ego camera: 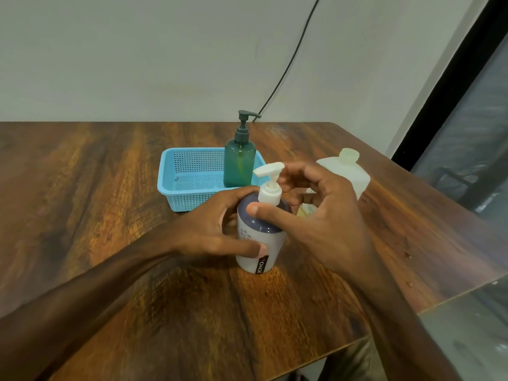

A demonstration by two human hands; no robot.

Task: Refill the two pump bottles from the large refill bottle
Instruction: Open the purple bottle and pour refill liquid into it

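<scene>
Left hand [217,229] wraps the white pump bottle [258,243] near table centre, steadying it; right hand [324,215] curls round its pump [269,188], probably to unscrew, fingers partly hidden. Green pump bottle [239,163] stands in blue basket [187,196] behind; refill bottle [351,171], cap off, far right

Left hand [211,229] grips the white pump bottle [259,243]; right hand [324,213] fingers curl round its pump [269,185].
</scene>
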